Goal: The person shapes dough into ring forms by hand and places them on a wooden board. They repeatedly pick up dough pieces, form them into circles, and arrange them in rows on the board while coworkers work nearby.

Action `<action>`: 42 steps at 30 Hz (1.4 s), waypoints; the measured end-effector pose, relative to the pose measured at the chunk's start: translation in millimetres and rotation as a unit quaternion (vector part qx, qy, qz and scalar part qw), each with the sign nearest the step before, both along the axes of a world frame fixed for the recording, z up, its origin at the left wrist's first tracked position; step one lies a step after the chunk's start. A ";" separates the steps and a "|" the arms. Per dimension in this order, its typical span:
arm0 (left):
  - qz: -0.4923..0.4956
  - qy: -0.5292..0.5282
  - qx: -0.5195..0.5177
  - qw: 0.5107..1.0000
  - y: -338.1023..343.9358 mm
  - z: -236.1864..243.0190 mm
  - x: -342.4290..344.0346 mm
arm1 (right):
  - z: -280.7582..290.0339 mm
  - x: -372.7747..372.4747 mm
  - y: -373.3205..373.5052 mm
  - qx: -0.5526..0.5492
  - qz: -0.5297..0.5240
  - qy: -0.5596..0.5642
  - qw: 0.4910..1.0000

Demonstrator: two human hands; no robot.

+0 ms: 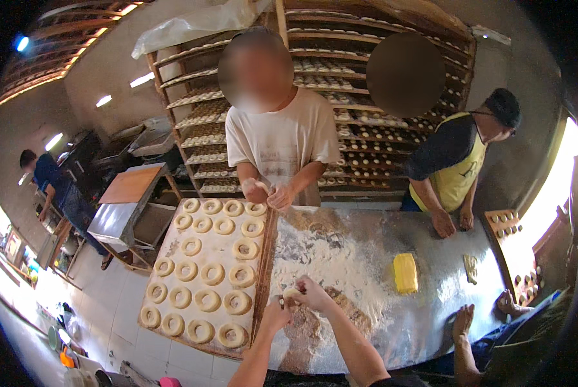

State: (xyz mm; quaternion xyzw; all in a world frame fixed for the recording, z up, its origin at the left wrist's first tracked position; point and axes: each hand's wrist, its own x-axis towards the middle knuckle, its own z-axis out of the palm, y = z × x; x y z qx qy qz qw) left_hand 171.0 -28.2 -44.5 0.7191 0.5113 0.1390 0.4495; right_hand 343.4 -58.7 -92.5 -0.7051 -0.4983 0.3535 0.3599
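Observation:
Above the floured part of the metal table, my left hand (276,315) and my right hand (313,295) meet at a small piece of pale dough (293,293). The fingers of both hands are closed on it; its full shape is partly hidden by them. To the left of my left hand lies a wooden board (218,248) carrying rows of dough rings (222,336). White flour (311,248) is spread over the tabletop in front of my hands, with a brownish patch beneath them.
A yellow block (405,273) sits on the metal table (373,226). Across stands a person in a pale shirt (279,132); another in a yellow apron (456,151) is at the far right. A co-worker's hands (463,320) reach in nearby. Behind rises a loaded rack (202,122).

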 end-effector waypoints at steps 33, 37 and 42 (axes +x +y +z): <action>0.062 -0.263 0.149 0.951 12.2 51.8 -41.3 | 85.7 -88.6 11.6 0.229 0.044 0.294 0.927; 0.066 -0.304 0.160 0.937 59.9 46.3 -79.9 | 68.2 -117.0 44.2 0.194 0.016 0.448 0.872; 0.044 -0.338 0.155 0.927 121.1 43.9 -144.4 | 76.1 -185.8 118.8 0.320 0.067 0.371 0.869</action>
